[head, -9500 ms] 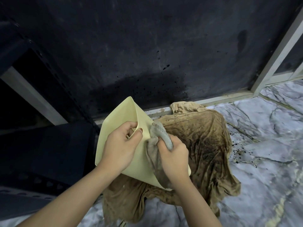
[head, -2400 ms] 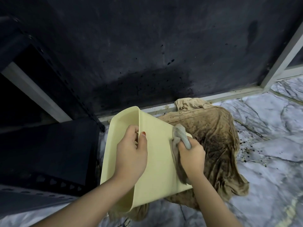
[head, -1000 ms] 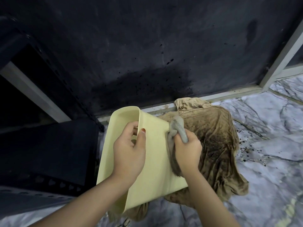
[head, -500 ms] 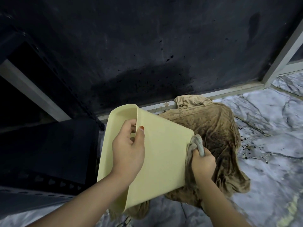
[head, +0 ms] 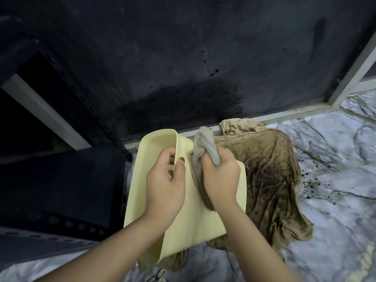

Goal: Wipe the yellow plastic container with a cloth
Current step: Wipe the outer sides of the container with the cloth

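Observation:
A pale yellow plastic container is held tilted on its side, its open mouth turned up and to the left. My left hand grips its rim, thumb on the outer wall and fingers inside. My right hand is closed around a bunched grey cloth and presses it against the container's outer wall, near the upper edge. The cloth's tail hangs down beside my right palm.
A large dirty brown cloth lies spread on the marble floor under and right of the container. A dark stained wall panel with a pale metal frame stands behind. A dark shelf sits at the left.
My right hand with the grey cloth has swept from the container's right edge back up and left across the outer wall. The left hand keeps its grip on the rim.

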